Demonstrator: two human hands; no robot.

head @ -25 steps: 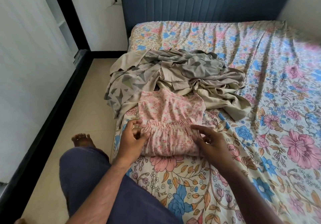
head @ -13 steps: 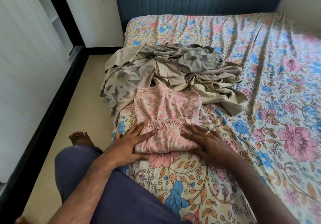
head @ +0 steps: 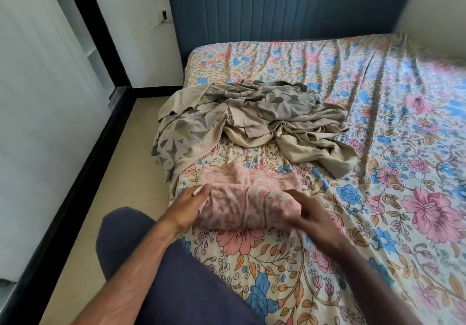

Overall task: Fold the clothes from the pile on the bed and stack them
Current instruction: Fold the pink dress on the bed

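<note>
A pink floral garment (head: 242, 198) lies folded over into a thick bundle near the bed's front left edge. My left hand (head: 189, 206) grips its left end, fingers tucked under the fold. Blurred by motion, my right hand (head: 305, 211) holds the bundle's right end. Behind it, apart from it, a rumpled pile of beige and grey-patterned clothes (head: 252, 120) spreads over the bed and hangs off the left edge.
The bed (head: 378, 223) carries a floral sheet and runs to a blue padded headboard (head: 277, 9). My knee in dark blue trousers (head: 156, 261) presses against the bed's left side. Beige floor (head: 106, 193) and a black-framed white wall lie to the left.
The pink garment lay flat with both hands pressing its lower half. Its far half now lies folded toward me, and both hands hold the ends of the thicker bundle.
</note>
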